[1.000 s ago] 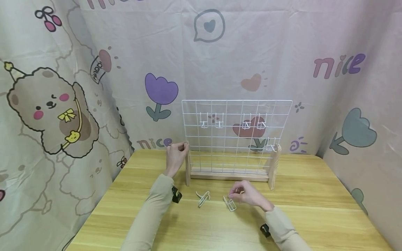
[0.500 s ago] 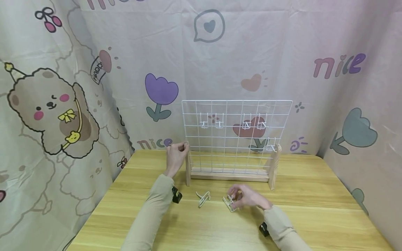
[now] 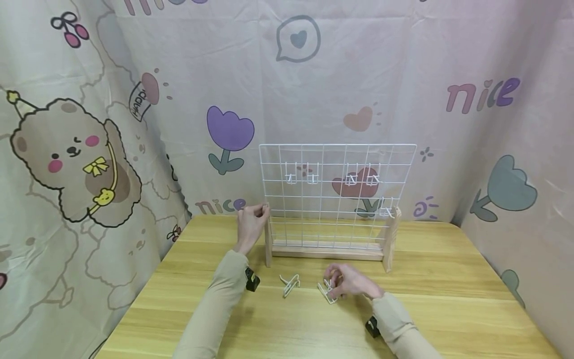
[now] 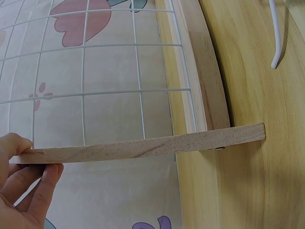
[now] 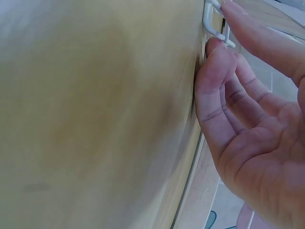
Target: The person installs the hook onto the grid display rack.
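A white wire grid (image 3: 320, 197) stands upright in a wooden stand with a base bar (image 3: 332, 253). My left hand (image 3: 252, 227) pinches the top of the stand's left wooden post (image 4: 143, 147), thumb on one side and fingertips on the other. On the table in front of the stand, my right hand (image 3: 353, 280) has its thumb and index finger at a white wire hook (image 3: 326, 294), pinching it. The right wrist view shows only part of that hook (image 5: 208, 24) by the fingertips. Between the hands lies another white wire hook (image 3: 290, 285).
Several white hooks hang on the grid's upper rows, among them one (image 3: 291, 178) at the left. One more hook (image 3: 386, 211) hangs low by the right post (image 3: 391, 242). A printed curtain (image 3: 296, 89) closes off the back of the wooden table (image 3: 448, 299).
My right hand has lowered over the nearer right hook, its fingers closing around it. The left hand stays at the post. The head view has tilted very slightly.
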`<state>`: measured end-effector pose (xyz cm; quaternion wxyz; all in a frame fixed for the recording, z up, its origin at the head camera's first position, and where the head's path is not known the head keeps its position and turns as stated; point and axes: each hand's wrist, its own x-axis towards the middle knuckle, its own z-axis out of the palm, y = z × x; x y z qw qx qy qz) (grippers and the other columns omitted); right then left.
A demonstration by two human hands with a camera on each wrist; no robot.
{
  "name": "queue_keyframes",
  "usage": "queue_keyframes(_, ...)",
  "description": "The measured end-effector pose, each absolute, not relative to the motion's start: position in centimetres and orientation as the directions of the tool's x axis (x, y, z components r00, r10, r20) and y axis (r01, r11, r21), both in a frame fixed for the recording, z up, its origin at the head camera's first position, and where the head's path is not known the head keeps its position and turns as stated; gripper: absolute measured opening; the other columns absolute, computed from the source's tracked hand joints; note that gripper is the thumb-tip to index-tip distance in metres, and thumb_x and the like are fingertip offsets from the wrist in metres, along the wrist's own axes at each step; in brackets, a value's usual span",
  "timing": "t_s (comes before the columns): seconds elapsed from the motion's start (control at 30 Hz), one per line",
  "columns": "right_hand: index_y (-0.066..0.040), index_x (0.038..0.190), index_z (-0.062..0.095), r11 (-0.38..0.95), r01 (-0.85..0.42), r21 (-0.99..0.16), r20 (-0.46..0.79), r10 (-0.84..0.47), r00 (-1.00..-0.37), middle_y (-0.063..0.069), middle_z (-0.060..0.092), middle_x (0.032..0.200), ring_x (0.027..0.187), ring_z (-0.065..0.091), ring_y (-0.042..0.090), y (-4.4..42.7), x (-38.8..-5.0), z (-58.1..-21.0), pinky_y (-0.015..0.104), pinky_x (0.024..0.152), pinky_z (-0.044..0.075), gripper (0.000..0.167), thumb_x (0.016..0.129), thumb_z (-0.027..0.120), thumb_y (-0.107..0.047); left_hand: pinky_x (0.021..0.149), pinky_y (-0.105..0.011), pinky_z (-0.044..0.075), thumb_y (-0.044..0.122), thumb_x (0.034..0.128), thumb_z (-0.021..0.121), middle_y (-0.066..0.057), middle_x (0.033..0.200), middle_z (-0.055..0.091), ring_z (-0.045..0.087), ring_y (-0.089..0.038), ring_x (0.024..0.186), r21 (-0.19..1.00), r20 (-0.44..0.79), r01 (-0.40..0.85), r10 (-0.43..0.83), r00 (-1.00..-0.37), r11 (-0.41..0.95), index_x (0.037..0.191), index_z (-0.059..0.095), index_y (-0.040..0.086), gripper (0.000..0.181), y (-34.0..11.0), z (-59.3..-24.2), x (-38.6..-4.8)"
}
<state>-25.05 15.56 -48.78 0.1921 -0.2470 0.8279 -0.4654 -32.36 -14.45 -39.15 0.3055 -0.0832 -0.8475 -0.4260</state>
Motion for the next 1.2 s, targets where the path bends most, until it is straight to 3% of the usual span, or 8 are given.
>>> queue_keyframes(0.13, 0.006, 0.112, 0.056, 0.437, -0.202, -0.876, -0.101, -0.578, -0.810, 0.005, 0.064, 0.079, 0.065, 0.057, 0.011, 15.53, -25.04, -48.80, 0.022, 0.054, 0.051, 0.044, 0.074, 0.078, 0.008, 0.060, -0.027, 0.047, 0.012, 0.0919, 0.064, -0.015, 0.082, 0.079, 0.062, -0.017, 0.057, 0.670, 0.589, 0.401, -0.119, -0.799, 0.625, 0.080, 0.078, 0.005, 0.020, -14.43, -39.17, -32.29)
queue_keyframes(0.3, 0.004, 0.111, 0.057, 0.435, -0.177, -0.883, -0.116, -0.567, -0.815, 0.006, 0.065, 0.077, 0.062, 0.057, 0.012, 15.58, -25.00, -48.81, 0.023, 0.052, 0.050, 0.041, 0.075, 0.078, 0.007, 0.066, -0.038, 0.055, 0.012, 0.0921, 0.066, -0.016, 0.084, 0.079, 0.074, -0.026, 0.068, 0.665, 0.597, 0.411, -0.114, -0.794, 0.623, 0.084, 0.079, 0.003, 0.018, -14.45, -39.19, -32.31)
queue_keyframes(0.47, 0.004, 0.109, 0.059, 0.422, -0.136, -0.896, -0.137, -0.556, -0.820, 0.009, 0.067, 0.078, 0.063, 0.058, 0.013, 15.64, -24.87, -48.73, 0.023, 0.053, 0.050, 0.039, 0.075, 0.078, 0.007, 0.071, -0.046, 0.058, 0.013, 0.0921, 0.067, -0.017, 0.087, 0.078, 0.077, -0.030, 0.076, 0.670, 0.597, 0.416, -0.113, -0.794, 0.615, 0.089, 0.080, 0.001, 0.017, -14.48, -39.23, -32.40)
queue_keyframes(0.67, 0.007, 0.104, 0.061, 0.390, -0.087, -0.917, -0.151, -0.540, -0.828, 0.005, 0.066, 0.078, 0.065, 0.057, 0.011, 15.81, -24.81, -48.80, 0.020, 0.055, 0.048, 0.034, 0.074, 0.078, 0.008, 0.073, -0.046, 0.059, 0.013, 0.0924, 0.067, -0.018, 0.091, 0.078, 0.077, -0.031, 0.080, 0.684, 0.583, 0.406, -0.120, -0.804, 0.606, 0.094, 0.080, 0.002, 0.018, -14.47, -39.22, -32.37)
queue_keyframes(1.0, 0.011, 0.091, 0.065, 0.385, -0.114, -0.916, -0.126, -0.545, -0.829, 0.000, 0.064, 0.072, 0.062, 0.056, 0.009, 16.15, -24.80, -48.98, 0.018, 0.054, 0.047, 0.024, 0.074, 0.080, 0.004, 0.074, -0.047, 0.059, 0.012, 0.0926, 0.066, -0.020, 0.092, 0.078, 0.077, -0.033, 0.083, 0.698, 0.566, 0.394, -0.123, -0.815, 0.598, 0.095, 0.079, 0.000, 0.019, -14.43, -39.15, -32.33)
queue_keyframes(1.2, 0.010, 0.087, 0.067, 0.377, -0.140, -0.915, -0.107, -0.563, -0.819, 0.007, 0.070, 0.071, 0.059, 0.060, 0.007, 16.28, -24.73, -48.97, 0.021, 0.055, 0.051, 0.018, 0.076, 0.078, 0.003, 0.074, -0.046, 0.059, 0.013, 0.0929, 0.066, -0.018, 0.091, 0.078, 0.077, -0.031, 0.080, 0.699, 0.562, 0.388, -0.125, -0.818, 0.601, 0.092, 0.080, 0.001, 0.018, -14.42, -39.14, -32.32)
